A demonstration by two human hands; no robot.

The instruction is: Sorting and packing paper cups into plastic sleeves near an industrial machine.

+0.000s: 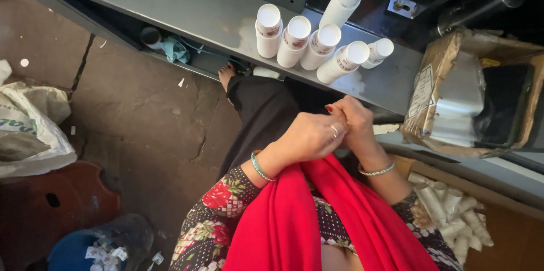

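Note:
My left hand [309,135] and my right hand [356,119] are pressed together in front of me, just below the edge of a grey metal shelf [198,10]. The fingers of both are curled closed against each other, and whatever may be between them is hidden. A ring shows on the left hand, and each wrist carries a bangle. On the shelf above the hands stand several white bottles [294,40] with white caps and printed labels, bunched in a loose row. A red scarf [306,214] hangs down over my lap.
An open cardboard box [430,87] with a plastic liner sits at the right of the shelf. A heap of white tubes [453,214] lies lower right. Left on the stone floor are a white plastic bag [28,129], a dark red stool [51,203] and a blue bin [96,245].

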